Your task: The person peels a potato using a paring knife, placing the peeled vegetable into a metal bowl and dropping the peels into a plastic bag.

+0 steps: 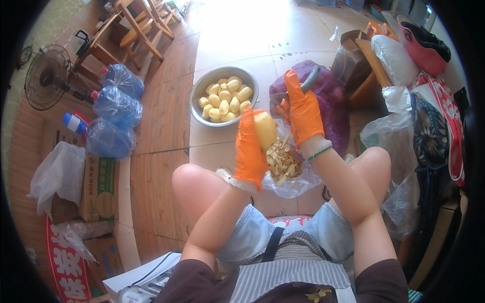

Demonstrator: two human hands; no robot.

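My left hand [249, 151], in an orange rubber glove over a pale knit one, grips a large peeled potato [266, 130]. Just to its right, my right hand [306, 113], gloved alike, is closed around a tool with a grey curved handle [310, 79], perhaps a peeler; its working end is unclear. Beneath both hands, between my feet, a clear plastic bag [290, 191] holds a heap of potato peelings [283, 164]. Ahead on the left stands a metal basin [194, 110] with several peeled potatoes [224, 100]. A purple mesh sack [335, 110] of produce lies behind my right hand.
Blue water jugs [111, 138], cardboard boxes [99, 187] and a floor fan [47, 77] line the left side. Wooden chairs [142, 32] stand farther back. To the right are a brown carton [350, 57], a white sack [394, 60] and a hanging clear bag [398, 181].
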